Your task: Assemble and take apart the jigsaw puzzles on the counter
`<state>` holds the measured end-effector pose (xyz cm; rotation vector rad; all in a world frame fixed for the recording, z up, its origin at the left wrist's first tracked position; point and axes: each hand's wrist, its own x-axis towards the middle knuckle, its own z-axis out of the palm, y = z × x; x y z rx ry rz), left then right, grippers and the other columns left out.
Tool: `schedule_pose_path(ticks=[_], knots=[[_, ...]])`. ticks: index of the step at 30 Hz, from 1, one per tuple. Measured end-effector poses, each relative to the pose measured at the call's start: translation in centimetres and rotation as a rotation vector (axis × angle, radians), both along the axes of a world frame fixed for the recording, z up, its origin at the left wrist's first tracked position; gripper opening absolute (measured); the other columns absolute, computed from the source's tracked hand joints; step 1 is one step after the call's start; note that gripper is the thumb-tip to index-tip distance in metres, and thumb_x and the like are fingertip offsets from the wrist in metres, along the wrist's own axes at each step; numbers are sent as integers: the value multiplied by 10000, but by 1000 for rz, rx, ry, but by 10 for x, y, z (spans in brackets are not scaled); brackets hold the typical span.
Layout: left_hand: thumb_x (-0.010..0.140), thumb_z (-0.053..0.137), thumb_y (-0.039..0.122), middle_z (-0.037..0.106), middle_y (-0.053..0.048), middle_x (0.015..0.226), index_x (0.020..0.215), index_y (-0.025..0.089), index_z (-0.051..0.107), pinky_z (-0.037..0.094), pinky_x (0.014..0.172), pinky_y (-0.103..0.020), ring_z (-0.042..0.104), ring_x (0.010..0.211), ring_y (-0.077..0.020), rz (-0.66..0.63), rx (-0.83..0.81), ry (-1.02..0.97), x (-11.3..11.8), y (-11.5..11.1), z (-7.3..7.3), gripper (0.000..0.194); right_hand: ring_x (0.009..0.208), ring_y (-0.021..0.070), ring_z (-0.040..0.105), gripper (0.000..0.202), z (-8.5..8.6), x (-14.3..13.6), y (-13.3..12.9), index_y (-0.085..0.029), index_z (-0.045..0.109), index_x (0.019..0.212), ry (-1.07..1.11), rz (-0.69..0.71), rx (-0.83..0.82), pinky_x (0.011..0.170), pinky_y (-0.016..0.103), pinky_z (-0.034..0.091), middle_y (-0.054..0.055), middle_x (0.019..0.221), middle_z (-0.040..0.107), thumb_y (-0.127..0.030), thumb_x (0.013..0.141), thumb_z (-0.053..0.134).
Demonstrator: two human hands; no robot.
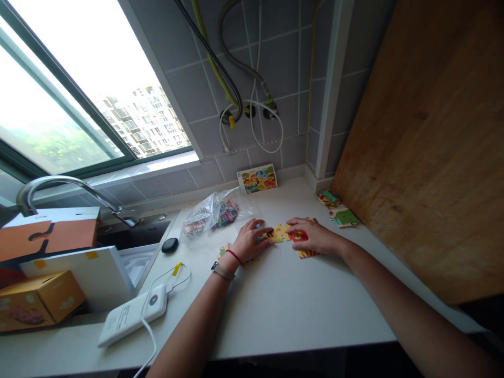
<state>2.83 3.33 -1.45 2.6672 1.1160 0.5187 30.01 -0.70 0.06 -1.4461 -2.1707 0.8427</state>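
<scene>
On the white counter lie colourful jigsaw puzzle pieces, with a yellow puzzle piece (pixel 279 234) showing between my hands. My left hand (pixel 249 242) grips the left end of this piece, thumb and fingers at its edges. My right hand (pixel 313 236) holds a puzzle piece with a red animal picture (pixel 300 237) between fingers and thumb, against the yellow piece's right side. More puzzle pieces (pixel 222 251) lie partly hidden under my left hand and wrist. A picture card (pixel 258 179) with animals leans against the wall behind.
Clear plastic bags (pixel 212 214) with pieces inside lie behind my left hand. Stacked puzzle pieces (pixel 343 217) sit by the wooden board (pixel 425 152) at right. A white power bank (pixel 134 315) with a cable, a black oval object (pixel 170 245), boxes (pixel 43 299) and a sink tap (pixel 74 181) are left.
</scene>
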Motion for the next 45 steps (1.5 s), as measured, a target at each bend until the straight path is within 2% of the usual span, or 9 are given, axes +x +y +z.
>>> schedule_pose_path(ticks=[6, 11, 18, 26, 30, 34, 37, 41, 45], knots=[[830, 724, 594, 578, -120, 1387, 1243, 321, 732, 393, 1165, -535, 487, 1363, -350, 11, -44, -15, 0, -1, -1, 495, 1333, 344, 546, 416, 2, 5, -1, -254, 793, 1094, 24, -7, 20, 1167, 474, 383, 86, 1410, 627, -364, 693, 782], [777, 769, 606, 584, -111, 1387, 1207, 319, 748, 384, 1172, -531, 478, 1370, -353, 0, -58, -33, 1, -1, -2, 518, 1339, 330, 544, 417, 0, 6, 1, -245, 781, 1116, 10, 6, 37, 1173, 468, 375, 89, 1397, 640, -391, 725, 778], [760, 725, 690, 486, -105, 1531, 1362, 389, 640, 318, 1148, -668, 352, 1453, -446, 0, -95, 61, 5, -8, -3, 678, 1268, 308, 601, 418, -7, 5, 4, -212, 760, 1149, 35, -50, 93, 1146, 468, 397, 118, 1292, 700, -400, 775, 763], [654, 798, 717, 527, -173, 1483, 1451, 244, 558, 341, 1161, -617, 376, 1439, -448, 40, -91, -32, -7, 5, -11, 957, 1155, 288, 635, 369, 1, 2, 2, -206, 752, 1130, 15, -70, 115, 1071, 454, 448, 110, 1213, 720, -299, 773, 755], [651, 855, 626, 543, -148, 1472, 1304, 259, 676, 324, 1169, -633, 376, 1436, -447, 138, -19, -74, -17, 12, -10, 770, 1134, 281, 630, 353, 0, 2, 2, -206, 755, 1101, 6, -73, 135, 1056, 451, 452, 103, 1191, 714, -310, 764, 767], [934, 633, 309, 669, -127, 1321, 1194, 222, 722, 436, 1111, -505, 578, 1267, -326, 221, 2, -82, -22, 18, -5, 288, 1127, 275, 625, 361, 0, 3, 1, -221, 751, 1111, -4, -76, 138, 1052, 447, 454, 95, 1179, 705, -332, 768, 774], [907, 644, 271, 730, -113, 1204, 1131, 207, 735, 492, 1032, -428, 663, 1121, -288, 241, -31, -95, -25, 20, -2, 250, 1111, 268, 627, 343, -1, 3, -1, -219, 750, 1105, -11, -83, 140, 1040, 429, 461, 90, 1150, 698, -369, 798, 755], [803, 769, 347, 749, -101, 1160, 1132, 210, 739, 499, 999, -400, 679, 1072, -300, 252, -48, -78, -25, 21, -2, 358, 1043, 255, 639, 281, -2, 0, -3, -210, 746, 1046, -18, -126, 164, 988, 408, 488, 88, 1073, 692, -415, 871, 667], [750, 802, 307, 755, -88, 1108, 1113, 226, 749, 511, 969, -381, 684, 1039, -292, 264, -85, -141, -23, 22, -3, 375, 974, 249, 646, 277, -5, -2, -2, -210, 732, 1051, -24, -153, 190, 944, 408, 509, 84, 1026, 691, -406, 877, 643]])
